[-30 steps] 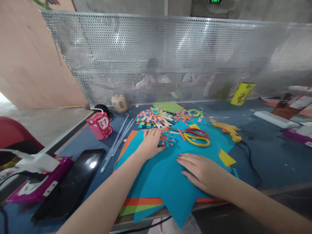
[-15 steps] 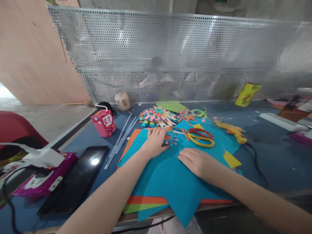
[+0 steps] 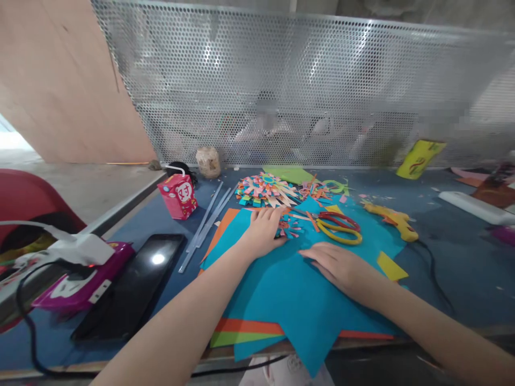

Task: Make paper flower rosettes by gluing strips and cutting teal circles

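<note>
Blue paper (image 3: 281, 289) lies at the near table edge, as before. The left hand (image 3: 263, 231) still presses flat beside a small fringed scrap (image 3: 290, 228); the right hand (image 3: 341, 268), flat and empty, has barely shifted, so the sheet stays pinned.

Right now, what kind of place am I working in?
Probably a shared paper-craft workbench: coloured paper sheets under both hands, scissors and a glue gun beside them, and a perforated metal screen dividing the table.
</note>
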A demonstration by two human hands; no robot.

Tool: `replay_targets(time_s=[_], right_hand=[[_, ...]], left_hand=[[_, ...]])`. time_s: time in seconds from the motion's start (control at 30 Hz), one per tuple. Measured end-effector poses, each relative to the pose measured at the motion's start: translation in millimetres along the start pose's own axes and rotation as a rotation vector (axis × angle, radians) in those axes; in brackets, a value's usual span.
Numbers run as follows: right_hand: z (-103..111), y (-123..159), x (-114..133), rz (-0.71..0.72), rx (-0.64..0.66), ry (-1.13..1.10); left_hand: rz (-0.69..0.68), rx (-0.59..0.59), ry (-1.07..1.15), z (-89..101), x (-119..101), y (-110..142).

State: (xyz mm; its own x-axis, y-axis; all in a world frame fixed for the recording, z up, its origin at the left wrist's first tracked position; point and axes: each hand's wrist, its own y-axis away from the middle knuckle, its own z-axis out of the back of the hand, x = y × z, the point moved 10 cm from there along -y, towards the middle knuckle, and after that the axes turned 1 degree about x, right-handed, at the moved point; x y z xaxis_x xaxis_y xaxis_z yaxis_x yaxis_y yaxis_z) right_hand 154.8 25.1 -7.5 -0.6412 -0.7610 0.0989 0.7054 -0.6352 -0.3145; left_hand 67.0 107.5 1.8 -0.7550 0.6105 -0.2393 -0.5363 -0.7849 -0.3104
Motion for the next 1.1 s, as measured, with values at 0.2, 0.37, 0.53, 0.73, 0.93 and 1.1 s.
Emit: replay_targets(time_s=[0.2, 0.37, 0.53, 0.73, 0.93, 1.1], right_hand=[[0.1, -9.6, -0.5, 0.048, 0.010, -0.029], [4.2, -8.9, -16.0, -0.122, 0.021, -0.186], [4.6, -19.1, -14.8, -0.139, 0.086, -0.219], [1.0, -39.8, -20.0, -0.187, 0.180, -0.267], [-7.5, -36.7, -42.0, -0.368, 0.101, -0.573], [-17.0, -27.2, -54.6, -0.422, 0.035, -0.694]], left_hand=[[0.008, -0.002, 0.000, 1.0, -0.4, 0.6], [0.002, -0.002, 0.007, 1.2, -1.3, 0.7], [0.005, 0.003, 0.012, 0.4, 0.1, 1.1], [0.015, 0.000, 0.013, -0.6, 0.9, 0.9], [0.020, 0.001, 0.014, 0.0, 0.1, 1.1], [0.031, -0.017, 0.000, 1.1, 2.0, 1.1]])
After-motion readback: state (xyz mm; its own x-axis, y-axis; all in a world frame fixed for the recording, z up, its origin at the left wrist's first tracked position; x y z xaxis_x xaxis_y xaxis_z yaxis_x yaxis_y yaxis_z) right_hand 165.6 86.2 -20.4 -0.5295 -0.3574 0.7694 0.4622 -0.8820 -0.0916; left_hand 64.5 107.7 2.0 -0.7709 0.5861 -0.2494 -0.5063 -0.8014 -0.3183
